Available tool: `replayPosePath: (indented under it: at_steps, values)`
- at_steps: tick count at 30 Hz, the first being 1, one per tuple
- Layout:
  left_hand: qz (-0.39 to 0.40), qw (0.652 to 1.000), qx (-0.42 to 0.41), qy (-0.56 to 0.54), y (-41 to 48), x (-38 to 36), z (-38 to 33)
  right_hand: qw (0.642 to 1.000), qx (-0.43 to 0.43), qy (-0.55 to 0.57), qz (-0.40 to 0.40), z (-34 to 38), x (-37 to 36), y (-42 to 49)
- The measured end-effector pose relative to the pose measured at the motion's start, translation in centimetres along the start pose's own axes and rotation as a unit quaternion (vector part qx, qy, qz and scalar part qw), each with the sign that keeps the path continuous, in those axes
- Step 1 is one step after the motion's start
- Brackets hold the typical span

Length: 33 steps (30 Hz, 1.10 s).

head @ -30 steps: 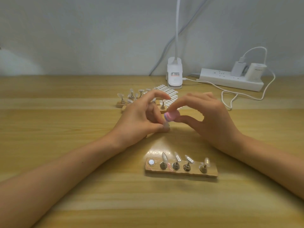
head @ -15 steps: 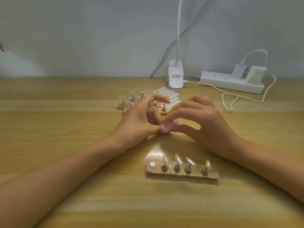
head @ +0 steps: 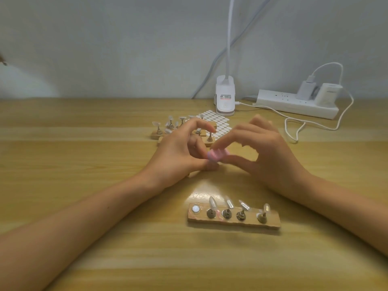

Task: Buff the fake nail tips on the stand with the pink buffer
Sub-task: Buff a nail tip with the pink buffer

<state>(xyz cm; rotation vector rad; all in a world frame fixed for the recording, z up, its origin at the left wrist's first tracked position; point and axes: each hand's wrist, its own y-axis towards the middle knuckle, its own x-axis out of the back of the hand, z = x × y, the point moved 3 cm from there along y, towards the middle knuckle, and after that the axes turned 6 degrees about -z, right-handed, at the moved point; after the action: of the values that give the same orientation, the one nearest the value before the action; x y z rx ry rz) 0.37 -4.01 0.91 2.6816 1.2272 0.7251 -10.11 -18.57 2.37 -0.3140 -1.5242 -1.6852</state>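
R hand [head: 270,158] pinches blurred pink buffer [head: 217,155]; L hand [head: 178,158] grip unclear.

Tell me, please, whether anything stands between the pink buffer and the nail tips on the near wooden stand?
Nothing visible does. The right hand pinches the pink buffer over a nail tip the left hand holds; only bare table separates them from the near stand and its four tips.
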Motion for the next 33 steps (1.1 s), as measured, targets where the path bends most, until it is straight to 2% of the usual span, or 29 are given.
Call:
replayPosePath:
  at_steps: [2,5,8,12,15,18,22,25,29,32,33]
  values:
    - [0.0,1.0,-0.001,0.001,-0.04,-0.04,-0.01,1.0,-0.019,0.01,-0.016,-0.24,0.27,-0.02]
    - [-0.002,1.0,-0.003,0.0,-0.08,-0.03,-0.09,1.0,0.024,-0.007,0.007,0.09,-0.05,-0.21]
    - [0.0,1.0,-0.005,0.005,0.0,-0.07,-0.01,0.999,-0.025,0.012,-0.017,-0.5,0.23,-0.07]
    - [0.002,1.0,-0.007,-0.001,-0.01,-0.05,-0.01,0.999,0.027,0.01,0.016,0.09,-0.24,-0.14]
    - [0.005,1.0,-0.012,0.009,0.01,-0.07,0.03,0.998,-0.037,0.048,0.002,-0.52,0.16,-0.08]
    - [0.007,1.0,-0.013,0.003,-0.04,-0.14,-0.04,0.998,0.006,0.053,0.024,0.11,0.07,-0.11]
    - [0.006,1.0,-0.015,0.012,0.03,-0.09,0.0,0.998,-0.027,0.055,0.001,-0.42,0.23,-0.02]
    - [0.007,1.0,-0.016,0.005,-0.03,-0.06,0.0,0.999,0.019,0.043,0.017,0.13,-0.01,-0.07]
    - [0.007,1.0,-0.016,0.012,0.03,-0.09,0.03,0.999,-0.02,0.043,0.0,-0.47,0.2,0.01]
    - [0.005,1.0,-0.018,0.009,0.0,-0.09,-0.06,0.999,0.029,0.034,0.022,0.11,-0.08,-0.13]
    - [0.004,1.0,-0.017,0.01,0.03,-0.05,-0.03,0.999,0.022,0.03,0.02,0.0,-0.15,-0.1]
